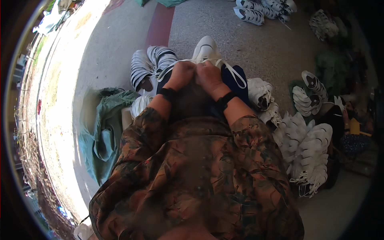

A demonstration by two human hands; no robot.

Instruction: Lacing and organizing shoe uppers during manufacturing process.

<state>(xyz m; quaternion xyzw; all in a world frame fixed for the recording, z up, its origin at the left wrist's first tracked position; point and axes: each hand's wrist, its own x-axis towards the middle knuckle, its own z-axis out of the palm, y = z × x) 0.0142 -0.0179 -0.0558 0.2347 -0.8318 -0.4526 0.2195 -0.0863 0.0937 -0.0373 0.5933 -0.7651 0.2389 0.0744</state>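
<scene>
A white shoe upper [207, 45] rests in front of me with its rounded toe pointing away. Over its near part, my left hand [183, 73] and my right hand [208, 76] meet, fingers pinched. Both seem to grip a white shoelace [237, 75], which loops out past my right hand and also trails off to the left of my left hand. My hands hide the near part of the upper, and the exact grip of the fingertips is hard to see.
Left of my hands stand stacked striped white uppers [143, 67], and nearer lies a green sack [105, 138]. On my right are more white uppers [261, 93] and a big stack of them [312, 150]. Black-and-white uppers [264, 10] sit far off on the concrete floor [224, 26].
</scene>
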